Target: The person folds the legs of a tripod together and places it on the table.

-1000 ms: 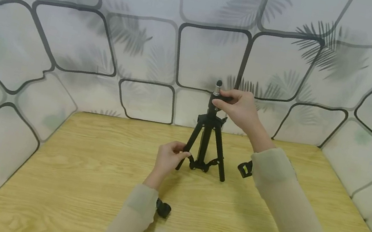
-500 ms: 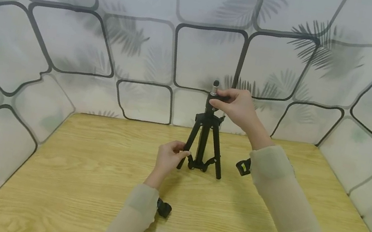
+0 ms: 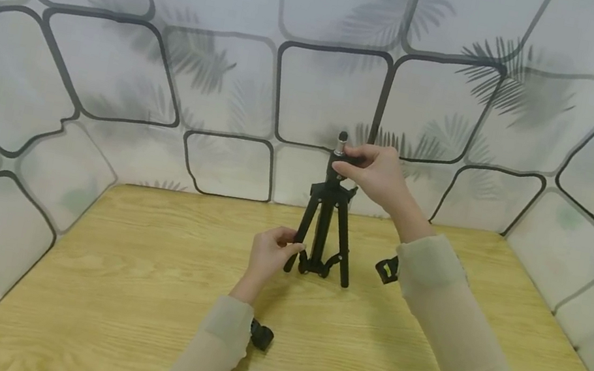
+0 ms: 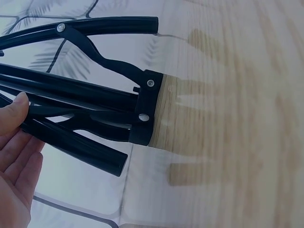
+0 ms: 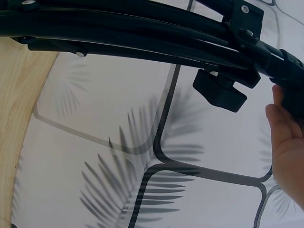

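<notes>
A small black tripod (image 3: 322,230) stands upright with its legs partly spread, at the back middle of the wooden table. My left hand (image 3: 270,254) pinches its left leg near the lower brace, thumb in front and fingers behind. In the left wrist view, the leg braces (image 4: 97,54) run down to a black bracket (image 4: 149,107) at the foot of the centre column. Up at the collar, my right hand (image 3: 377,173) grips a dark knob or collar part, mostly hidden by the fingers, just below the silver post (image 3: 341,147). A second knob (image 5: 221,90) juts from the tripod in the right wrist view.
The wood-grain table (image 3: 135,290) has a patterned cloth wall (image 3: 324,97) close behind the tripod and on both sides. Black wrist cameras (image 3: 262,336) stick out from the sleeves near the tabletop.
The tripod's legs have drawn somewhat closer together, the right foot shifting inward. Both hands keep their hold. The head view has turned slightly.
</notes>
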`<state>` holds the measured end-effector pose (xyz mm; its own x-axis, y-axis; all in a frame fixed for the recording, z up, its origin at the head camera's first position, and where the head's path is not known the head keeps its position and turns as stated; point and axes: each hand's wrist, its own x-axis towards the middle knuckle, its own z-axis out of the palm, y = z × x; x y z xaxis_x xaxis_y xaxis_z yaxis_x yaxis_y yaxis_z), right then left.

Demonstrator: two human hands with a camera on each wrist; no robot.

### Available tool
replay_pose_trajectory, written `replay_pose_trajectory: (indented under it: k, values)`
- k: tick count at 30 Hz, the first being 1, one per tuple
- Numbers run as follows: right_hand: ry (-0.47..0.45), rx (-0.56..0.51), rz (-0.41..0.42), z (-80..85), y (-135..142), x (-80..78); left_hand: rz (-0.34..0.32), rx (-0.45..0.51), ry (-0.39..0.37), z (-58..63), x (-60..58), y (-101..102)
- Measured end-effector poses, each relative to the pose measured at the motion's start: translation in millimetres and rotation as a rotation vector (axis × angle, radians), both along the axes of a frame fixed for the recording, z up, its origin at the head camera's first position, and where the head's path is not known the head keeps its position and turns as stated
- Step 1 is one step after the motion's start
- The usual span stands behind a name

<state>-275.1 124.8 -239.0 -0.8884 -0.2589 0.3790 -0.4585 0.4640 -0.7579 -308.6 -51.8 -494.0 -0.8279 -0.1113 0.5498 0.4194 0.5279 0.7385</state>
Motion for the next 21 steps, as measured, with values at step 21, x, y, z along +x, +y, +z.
replay_pose_trajectory:
  k: [21]
  values:
    - [-0.01, -0.045, 0.026, 0.1, 0.1, 0.0, -0.028, 0.018, 0.015, 3.2, -3.6, 4.1]
